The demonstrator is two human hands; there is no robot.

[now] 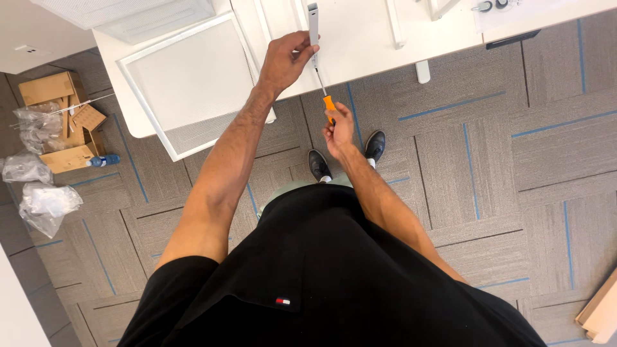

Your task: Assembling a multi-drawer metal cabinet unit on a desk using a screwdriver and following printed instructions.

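My left hand (285, 60) grips the lower end of a narrow white metal bar (313, 22) that reaches up over the white table (360, 38). My right hand (339, 132) is closed around the orange handle of a screwdriver (325, 94). Its thin steel shaft points up to the bar's lower end, just beside my left fingers. Both hands are in front of the table's near edge, above my black shoes (319, 165).
A white perforated metal panel (186, 83) lies on the table, overhanging its edge. Cardboard boxes (61, 119) and clear plastic bags (45, 202) sit on the grey carpet at left. More white parts lie on the table top right. Light boards (601, 315) rest at lower right.
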